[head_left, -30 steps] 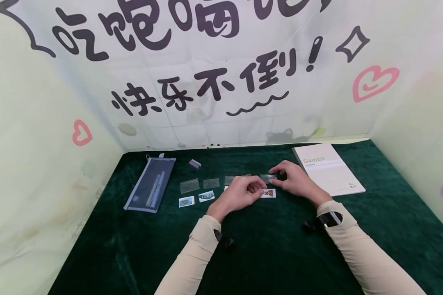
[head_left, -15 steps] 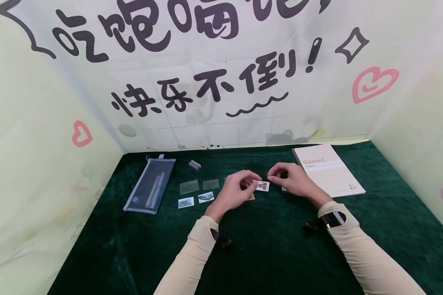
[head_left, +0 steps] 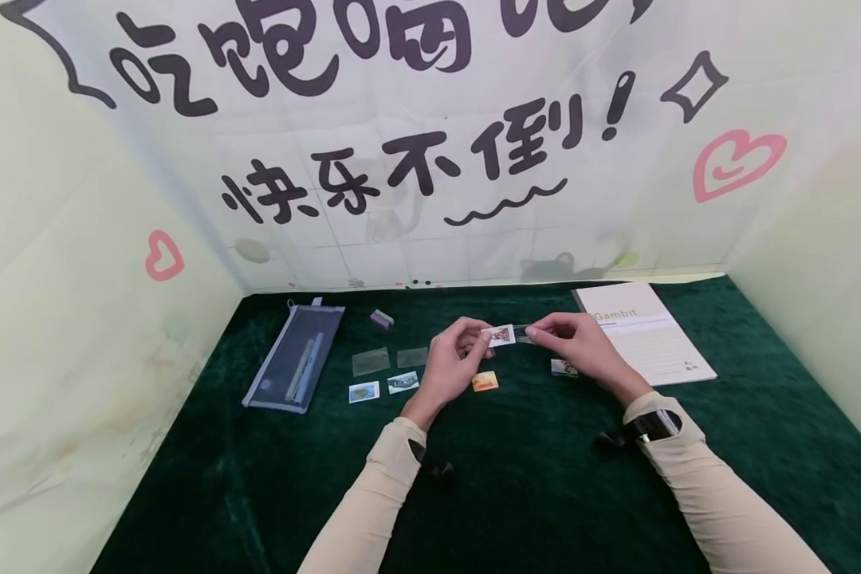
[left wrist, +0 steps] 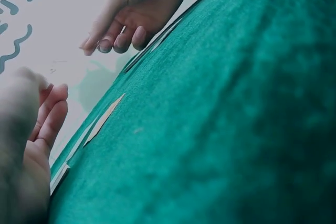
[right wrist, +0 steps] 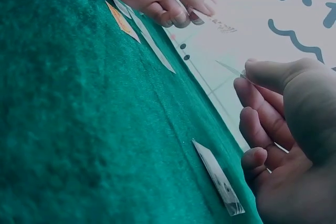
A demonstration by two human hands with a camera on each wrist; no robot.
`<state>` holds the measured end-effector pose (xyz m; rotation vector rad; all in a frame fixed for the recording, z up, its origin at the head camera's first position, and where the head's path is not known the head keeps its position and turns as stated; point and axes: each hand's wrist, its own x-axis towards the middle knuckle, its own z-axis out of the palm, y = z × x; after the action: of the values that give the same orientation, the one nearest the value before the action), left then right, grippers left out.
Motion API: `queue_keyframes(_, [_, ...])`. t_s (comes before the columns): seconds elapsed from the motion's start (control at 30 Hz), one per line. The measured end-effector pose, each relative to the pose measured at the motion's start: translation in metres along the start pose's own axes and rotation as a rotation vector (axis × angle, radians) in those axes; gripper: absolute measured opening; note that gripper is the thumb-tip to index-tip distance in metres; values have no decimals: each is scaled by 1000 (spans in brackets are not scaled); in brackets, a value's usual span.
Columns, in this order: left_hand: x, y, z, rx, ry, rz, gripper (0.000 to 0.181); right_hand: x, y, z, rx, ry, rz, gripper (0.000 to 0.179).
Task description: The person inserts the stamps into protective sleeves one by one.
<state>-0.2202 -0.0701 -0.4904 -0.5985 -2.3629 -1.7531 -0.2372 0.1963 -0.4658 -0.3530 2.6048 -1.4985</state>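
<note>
Between thumb and fingers, my left hand [head_left: 454,359] pinches a small picture stamp [head_left: 502,335], raised above the cloth. My right hand [head_left: 584,349] pinches a clear plastic sleeve [head_left: 522,335] beside it. In the right wrist view the sleeve [right wrist: 229,68] stands apart from the stamp [right wrist: 223,25]. An orange stamp [head_left: 485,381] lies below my left hand, and a grey-toned stamp [head_left: 564,367] lies under my right. Two more stamps, one with a green-blue picture [head_left: 363,392] and one greyish [head_left: 402,383], lie to the left, with clear sleeves [head_left: 370,362] behind them.
A zipped mesh pouch [head_left: 294,359] with pens inside lies at the left of the dark green cloth [head_left: 488,494]. A small purple-and-white eraser-like block [head_left: 382,319] sits at the back. The "Gambit" notepad [head_left: 649,335] is at the right. A printed fabric wall [head_left: 402,263] stands behind.
My left hand has picked the stamp up off the cloth and lifted it toward the sleeve in my right hand. The orange stamp and the stamp under my right hand now show more fully.
</note>
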Motion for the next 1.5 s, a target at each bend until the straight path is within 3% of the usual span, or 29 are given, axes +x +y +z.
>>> queue_keyframes(0.5, [3,0,1,-73,96,-12,21,-1,-1,-1,95,12,45,50])
queue_keyframes(1.5, [2,0,0,-113,103,-39,18,-2,-1,2,144,-33,45,49])
